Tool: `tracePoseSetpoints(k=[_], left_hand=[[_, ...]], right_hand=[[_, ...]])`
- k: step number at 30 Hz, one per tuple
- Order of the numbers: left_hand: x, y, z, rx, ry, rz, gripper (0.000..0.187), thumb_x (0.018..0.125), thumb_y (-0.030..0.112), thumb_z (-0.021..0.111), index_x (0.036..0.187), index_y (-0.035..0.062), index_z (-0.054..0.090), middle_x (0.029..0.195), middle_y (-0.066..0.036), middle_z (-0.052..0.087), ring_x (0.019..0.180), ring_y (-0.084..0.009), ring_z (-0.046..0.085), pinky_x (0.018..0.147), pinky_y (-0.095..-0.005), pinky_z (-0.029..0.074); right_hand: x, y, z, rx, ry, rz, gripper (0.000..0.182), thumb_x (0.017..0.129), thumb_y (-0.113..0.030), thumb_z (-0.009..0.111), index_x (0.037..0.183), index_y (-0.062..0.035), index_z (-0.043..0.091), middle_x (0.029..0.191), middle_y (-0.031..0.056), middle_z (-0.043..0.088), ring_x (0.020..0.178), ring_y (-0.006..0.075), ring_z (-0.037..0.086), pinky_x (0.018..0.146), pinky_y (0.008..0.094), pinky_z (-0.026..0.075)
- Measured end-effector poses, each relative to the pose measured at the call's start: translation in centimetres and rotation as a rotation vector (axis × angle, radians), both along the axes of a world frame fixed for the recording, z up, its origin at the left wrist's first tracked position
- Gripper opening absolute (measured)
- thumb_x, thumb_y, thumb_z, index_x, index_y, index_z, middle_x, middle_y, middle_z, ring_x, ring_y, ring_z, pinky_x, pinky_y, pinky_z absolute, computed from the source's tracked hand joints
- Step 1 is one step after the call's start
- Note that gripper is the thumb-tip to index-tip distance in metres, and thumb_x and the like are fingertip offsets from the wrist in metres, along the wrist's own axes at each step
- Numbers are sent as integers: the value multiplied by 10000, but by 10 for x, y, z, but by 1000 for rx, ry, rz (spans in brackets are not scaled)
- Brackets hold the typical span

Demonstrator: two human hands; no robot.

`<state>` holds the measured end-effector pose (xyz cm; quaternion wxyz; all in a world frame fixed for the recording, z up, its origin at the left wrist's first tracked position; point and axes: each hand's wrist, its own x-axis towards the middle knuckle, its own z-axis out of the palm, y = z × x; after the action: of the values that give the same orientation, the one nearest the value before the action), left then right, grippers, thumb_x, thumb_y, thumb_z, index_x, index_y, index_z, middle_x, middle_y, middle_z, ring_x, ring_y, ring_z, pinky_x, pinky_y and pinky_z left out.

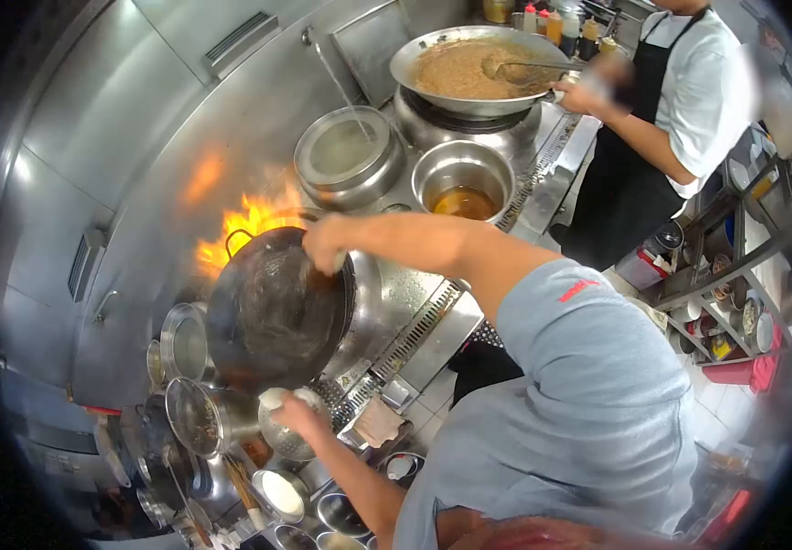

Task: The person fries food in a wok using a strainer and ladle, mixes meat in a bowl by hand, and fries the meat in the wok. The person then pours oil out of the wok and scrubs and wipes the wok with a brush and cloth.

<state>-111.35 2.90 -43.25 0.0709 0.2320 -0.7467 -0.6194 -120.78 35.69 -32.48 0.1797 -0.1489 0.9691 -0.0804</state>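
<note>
A large dark wok (pixel 276 312) sits tilted over the burner, its inside wet and smeared, with flames (pixel 254 220) rising behind its far rim. My left hand (pixel 297 414) is closed on a white cloth (pixel 274 398) at the wok's near edge. Over the wok's right side is my right hand (pixel 325 244), blurred and closed; what it holds, if anything, cannot be made out. Just below my left hand sits a round metal strainer (pixel 293 445).
Right of the wok stand a covered steel pot (pixel 348 151), a steel pot of brown liquid (pixel 463 183) and a wide pan of brown food (pixel 469 69). A co-worker (pixel 662 119) holds a ladle there. Several metal bowls (pixel 281 493) crowd the near left.
</note>
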Motion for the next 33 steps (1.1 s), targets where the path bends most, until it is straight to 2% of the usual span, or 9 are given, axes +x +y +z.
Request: tracePoseSetpoints(k=[3,7,11,15,17,23,24,27,33], left_hand=[[11,-19,20,-61,96,-58,428,807,59,512,1169,-151,424,1104,-243,559,951,-268,565,827,-380,460],[30,-24,57,-95,143,-60,472,845,95,523,1218,-151,370,1216,-265,494,1074,-291,518,941,-378,401],[29,-20,69,-391,143,-83,468,857,148,558,1191,-129,381,1183,-287,506,1040,-332,532,946,-405,395],[18,-17,63,-584,249,-57,542,823,199,611,1204,-90,356,1162,-315,528,1083,-419,547,936,-462,408],[20,4,89,-659,208,-31,528,795,189,607,1164,-92,354,1137,-351,523,1074,-447,544,927,-466,410],[-1,21,121,-748,287,-62,461,768,157,573,1096,-88,360,1010,-375,564,987,-500,556,897,-490,421],[-3,25,130,-781,273,-61,461,769,162,576,1095,-86,364,1007,-375,568,982,-504,557,895,-494,422],[-15,23,142,-830,257,-69,459,775,169,578,1101,-77,367,1001,-375,578,974,-509,562,891,-503,425],[-25,34,168,-937,267,-117,469,784,170,578,1124,-61,351,975,-375,584,961,-509,566,880,-518,428]], right_hand=[[53,45,31,-191,10,-391,309,687,-234,663,903,-18,708,779,120,674,613,243,649,490,358,515],[107,54,-88,-924,181,-794,659,702,-319,700,1284,-59,533,846,131,668,536,219,624,446,326,496],[178,24,-222,-785,104,-751,714,704,-339,712,1351,-146,480,911,124,654,610,209,635,489,310,528],[267,7,-176,-815,-218,-1075,731,707,-432,712,1324,-102,501,1026,190,664,812,240,673,759,336,530],[294,10,-198,-721,-45,-1022,683,722,-368,736,1310,-96,517,867,99,667,636,183,635,575,301,536],[338,13,-228,-672,227,-983,656,736,-284,716,1312,-54,503,820,151,651,574,200,617,615,330,525],[337,10,-237,-455,702,-756,653,745,-275,710,1317,-46,496,823,130,656,546,168,595,582,329,515],[342,15,-191,-947,-88,-1152,635,744,-352,697,1285,-64,533,904,159,677,679,222,655,664,332,522],[308,25,-124,-904,193,-1140,649,783,-400,662,1282,-8,528,853,138,686,595,198,634,635,320,515]])
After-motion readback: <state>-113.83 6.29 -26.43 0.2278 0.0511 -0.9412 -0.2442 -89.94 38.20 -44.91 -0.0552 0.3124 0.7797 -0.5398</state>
